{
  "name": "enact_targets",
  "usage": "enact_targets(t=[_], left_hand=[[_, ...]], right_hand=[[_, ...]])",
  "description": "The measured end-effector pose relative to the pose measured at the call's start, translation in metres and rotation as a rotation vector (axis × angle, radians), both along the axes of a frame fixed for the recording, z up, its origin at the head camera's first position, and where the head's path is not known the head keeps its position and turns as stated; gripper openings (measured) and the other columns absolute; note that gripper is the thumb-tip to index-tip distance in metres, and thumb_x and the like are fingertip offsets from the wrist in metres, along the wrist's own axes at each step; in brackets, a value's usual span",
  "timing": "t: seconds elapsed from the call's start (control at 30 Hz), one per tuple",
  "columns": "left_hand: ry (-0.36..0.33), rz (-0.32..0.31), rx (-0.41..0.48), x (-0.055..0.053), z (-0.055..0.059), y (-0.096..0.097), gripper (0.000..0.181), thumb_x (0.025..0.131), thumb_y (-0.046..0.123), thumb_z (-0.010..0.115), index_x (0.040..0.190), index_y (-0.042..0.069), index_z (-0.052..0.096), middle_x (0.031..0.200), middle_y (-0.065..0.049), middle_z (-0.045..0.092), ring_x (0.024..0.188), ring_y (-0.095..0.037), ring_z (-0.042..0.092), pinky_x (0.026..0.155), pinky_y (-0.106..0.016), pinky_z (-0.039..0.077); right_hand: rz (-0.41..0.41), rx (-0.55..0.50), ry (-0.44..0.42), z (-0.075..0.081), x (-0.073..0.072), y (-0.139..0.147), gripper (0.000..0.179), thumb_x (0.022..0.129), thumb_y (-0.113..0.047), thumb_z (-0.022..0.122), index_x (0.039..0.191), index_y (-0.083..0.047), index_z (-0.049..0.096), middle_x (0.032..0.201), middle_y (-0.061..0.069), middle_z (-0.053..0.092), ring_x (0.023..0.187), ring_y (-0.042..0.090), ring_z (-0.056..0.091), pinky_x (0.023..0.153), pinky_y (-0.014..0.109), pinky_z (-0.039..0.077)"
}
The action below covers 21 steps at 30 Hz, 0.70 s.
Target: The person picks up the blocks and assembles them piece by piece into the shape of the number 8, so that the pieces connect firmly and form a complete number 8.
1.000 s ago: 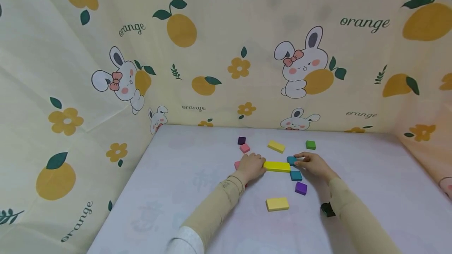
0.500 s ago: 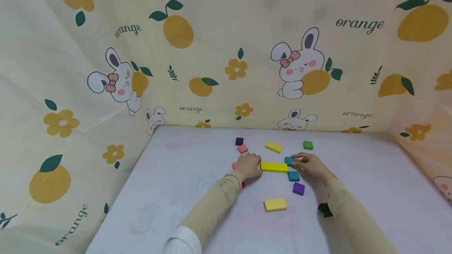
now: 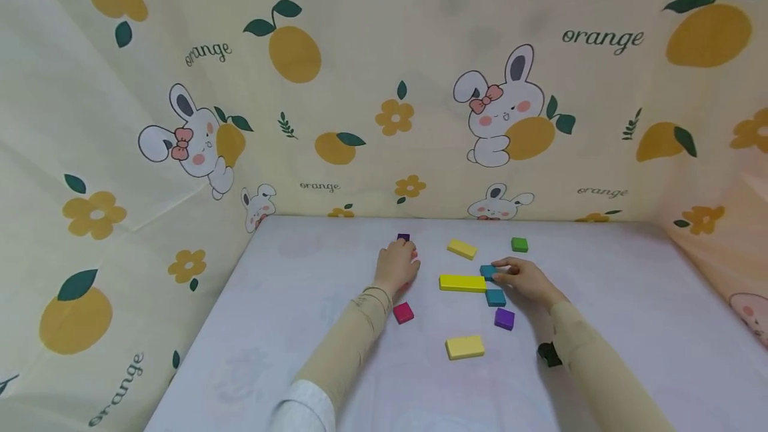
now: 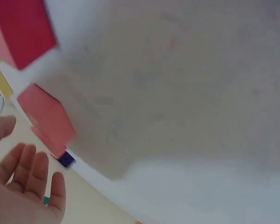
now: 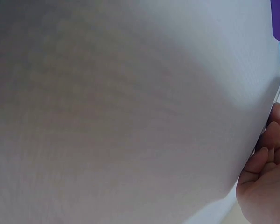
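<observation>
My left hand [image 3: 397, 267] is over the pink blocks, its fingers loosely bent; in the left wrist view, two pink blocks [image 4: 49, 114] lie beyond the fingers, with nothing in the hand. A dark purple block [image 3: 403, 237] peeks out just past its fingertips. My right hand [image 3: 528, 280] pinches the right end of a blue block [image 3: 488, 273] between thumb and index finger. That block sits at the right end of a long yellow block [image 3: 462, 283], and a second blue block [image 3: 495, 298] lies just below. The right wrist view mostly shows tabletop.
A red block [image 3: 404, 313] lies near the left sleeve. Pale yellow blocks lie behind [image 3: 462, 249] and in front [image 3: 465, 347]. A purple block [image 3: 505, 319] and a green block [image 3: 519, 245] are on the right. A black object [image 3: 549, 354] is by the right sleeve.
My left hand has let go of the long yellow block's left end and moved left and away from me to the pink blocks, uncovering the red block. The right hand stays at the blue block.
</observation>
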<state>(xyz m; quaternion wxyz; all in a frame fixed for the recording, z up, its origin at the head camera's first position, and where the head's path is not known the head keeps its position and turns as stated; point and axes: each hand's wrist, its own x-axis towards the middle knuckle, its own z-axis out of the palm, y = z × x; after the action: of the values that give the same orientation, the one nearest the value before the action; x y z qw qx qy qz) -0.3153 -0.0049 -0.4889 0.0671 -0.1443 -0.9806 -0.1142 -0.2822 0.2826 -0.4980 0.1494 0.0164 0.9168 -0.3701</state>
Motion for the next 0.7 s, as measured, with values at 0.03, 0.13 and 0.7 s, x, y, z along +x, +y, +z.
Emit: enact_targets(t=[0.03,0.13,0.7], left_hand=[[-0.004,0.026,0.007,-0.0024,-0.0008,-0.0014,0.031,0.088,0.033,0.06,0.112,0.013,0.062,0.11,-0.005,0.063,0.103,-0.022,0.059,0.084,-0.04,0.046],[-0.023,0.089,0.017,-0.0077,-0.0031,-0.0048,0.036,0.088,0.035,0.059,0.116,0.012,0.06,0.113,-0.007,0.061,0.105,-0.023,0.057,0.087,-0.04,0.046],[-0.068,0.157,-0.04,-0.011,-0.008,-0.0076,0.037,0.09,0.038,0.058,0.115,0.011,0.061,0.111,-0.005,0.062,0.105,-0.022,0.057,0.09,-0.039,0.046]], right_hand=[[0.002,-0.004,0.0,0.0002,-0.0002,-0.0002,0.049,0.09,-0.036,0.059,0.132,-0.013,0.05,0.117,0.02,0.054,0.095,0.027,0.048,0.078,0.03,0.043],[0.0,-0.01,-0.001,0.0005,-0.0009,-0.0007,0.049,0.09,-0.036,0.059,0.132,-0.014,0.051,0.118,0.02,0.054,0.096,0.027,0.048,0.079,0.032,0.044],[0.003,-0.006,0.009,-0.0004,0.0012,0.0009,0.05,0.089,-0.037,0.06,0.132,-0.013,0.05,0.12,0.021,0.054,0.099,0.028,0.049,0.084,0.038,0.045]])
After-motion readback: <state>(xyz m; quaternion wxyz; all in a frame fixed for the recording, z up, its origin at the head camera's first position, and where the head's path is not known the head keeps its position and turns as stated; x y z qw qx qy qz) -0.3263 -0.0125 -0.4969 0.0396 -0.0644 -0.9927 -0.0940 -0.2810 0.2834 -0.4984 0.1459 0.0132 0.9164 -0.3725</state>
